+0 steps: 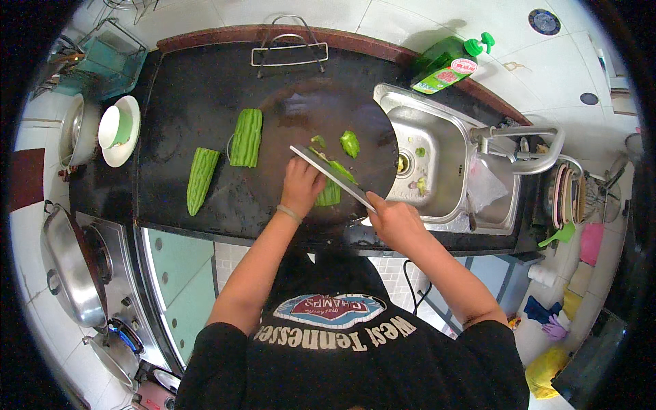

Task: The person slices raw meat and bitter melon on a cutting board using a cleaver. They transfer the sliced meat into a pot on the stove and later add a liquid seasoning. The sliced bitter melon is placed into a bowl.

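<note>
My right hand grips the handle of a wide-bladed kitchen knife, whose blade slants up to the left over a round dark cutting board. Against the blade's far end, my left hand rests with bent fingers; what its fingertips touch is partly hidden. Under and beside the blade lies a piece of ridged green gourd, partly covered, with green slivers along the blade's other side. A cut green end piece lies farther up the board. Two larger gourd pieces lie to the left.
A steel sink with a faucet adjoins the board at right, scraps near its drain. A green pump bottle stands behind it. A wire rack stands at the back. A bowl on a plate and a gas stove are at left.
</note>
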Motion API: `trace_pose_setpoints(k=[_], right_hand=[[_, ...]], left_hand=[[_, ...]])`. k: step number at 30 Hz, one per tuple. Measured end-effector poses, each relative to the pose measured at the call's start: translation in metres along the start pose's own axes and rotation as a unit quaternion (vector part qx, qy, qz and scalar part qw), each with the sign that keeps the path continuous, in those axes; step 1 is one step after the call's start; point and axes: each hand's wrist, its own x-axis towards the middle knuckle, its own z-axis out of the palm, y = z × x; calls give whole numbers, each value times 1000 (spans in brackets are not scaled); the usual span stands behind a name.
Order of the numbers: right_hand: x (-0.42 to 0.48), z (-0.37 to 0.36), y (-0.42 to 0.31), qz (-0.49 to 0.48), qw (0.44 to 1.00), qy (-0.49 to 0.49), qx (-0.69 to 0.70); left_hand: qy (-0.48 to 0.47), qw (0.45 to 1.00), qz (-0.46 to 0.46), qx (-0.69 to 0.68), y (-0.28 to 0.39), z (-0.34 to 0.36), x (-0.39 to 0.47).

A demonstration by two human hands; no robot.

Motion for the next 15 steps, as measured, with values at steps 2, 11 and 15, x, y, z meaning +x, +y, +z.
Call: trace_pose_setpoints(k=[2, 11, 15], right_hand=[[-1, 4, 1, 15, 1000, -8, -7], [61, 25, 20, -12, 988, 119, 100], [22, -5, 15, -3, 997, 58, 44]], left_hand=[[1, 1000, 10, -2, 0, -1, 0], [-1, 1000, -6, -24, -2, 3, 0], [1, 1000, -5, -24, -3, 6, -2]])
